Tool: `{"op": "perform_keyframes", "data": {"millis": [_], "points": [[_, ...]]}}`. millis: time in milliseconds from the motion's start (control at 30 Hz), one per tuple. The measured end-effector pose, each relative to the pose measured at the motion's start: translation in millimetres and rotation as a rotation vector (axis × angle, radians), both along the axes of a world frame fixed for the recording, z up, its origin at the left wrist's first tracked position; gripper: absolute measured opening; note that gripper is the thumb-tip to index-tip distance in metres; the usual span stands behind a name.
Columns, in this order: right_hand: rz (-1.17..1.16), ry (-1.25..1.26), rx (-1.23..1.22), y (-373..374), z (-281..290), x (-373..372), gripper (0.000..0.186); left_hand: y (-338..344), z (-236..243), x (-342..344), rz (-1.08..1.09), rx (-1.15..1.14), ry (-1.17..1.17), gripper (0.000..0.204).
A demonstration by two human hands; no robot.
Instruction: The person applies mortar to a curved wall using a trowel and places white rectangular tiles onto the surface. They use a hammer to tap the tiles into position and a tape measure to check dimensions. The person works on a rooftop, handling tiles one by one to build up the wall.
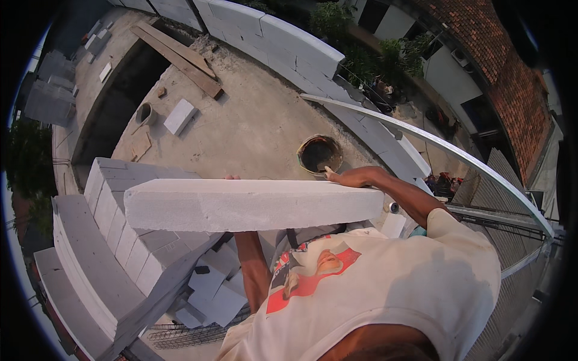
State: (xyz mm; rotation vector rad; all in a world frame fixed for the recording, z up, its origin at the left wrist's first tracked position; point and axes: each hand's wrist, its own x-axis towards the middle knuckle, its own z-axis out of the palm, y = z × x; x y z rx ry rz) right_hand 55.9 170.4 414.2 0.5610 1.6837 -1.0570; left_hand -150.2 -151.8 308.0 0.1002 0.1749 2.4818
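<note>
A long white block (253, 204) lies crosswise in front of my body, held up in both hands. The fingertips of my left hand (232, 177) show over its far edge; the rest of that hand is hidden behind the block and the forearm comes up from below. My right hand (346, 177) grips the top edge near the block's right end, fingers pointing toward a round bucket (319, 155) with a dark inside on the concrete floor beyond. Stacked white blocks (114, 222) stand to the left of the held block.
Wooden planks (174, 57) lie beside a dark floor opening (114, 96). A small cylinder (144, 114) and loose block (180, 116) are on the floor. A low block wall (265, 36) runs along the far edge, with a long metal bar (421, 133) angled across it. Steel mesh (192, 334) lies low.
</note>
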Motion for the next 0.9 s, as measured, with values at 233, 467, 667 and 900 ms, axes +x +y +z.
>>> {"op": "perform_keyframes", "data": {"millis": [233, 467, 667, 900], "points": [[-0.198, 0.643, -0.259, 43.0, -1.8, 87.0, 0.074, 85.4, -70.7, 93.6, -0.004, -0.590, -0.142, 0.053], [-0.051, 0.541, 0.104, 77.9, 41.2, 89.3, 0.124, 221.2, -26.1, 176.9, -0.043, -0.765, -0.395, 0.076], [-0.051, 0.434, 0.378, 95.5, 36.9, 72.9, 0.110, 254.9, -37.3, 178.5, -0.137, -0.701, -0.407, 0.085], [-0.192, 0.452, 0.498, 143.8, 78.5, 51.0, 0.105, 303.5, -20.3, 131.6, -0.303, -0.683, -0.364, 0.089]]}}
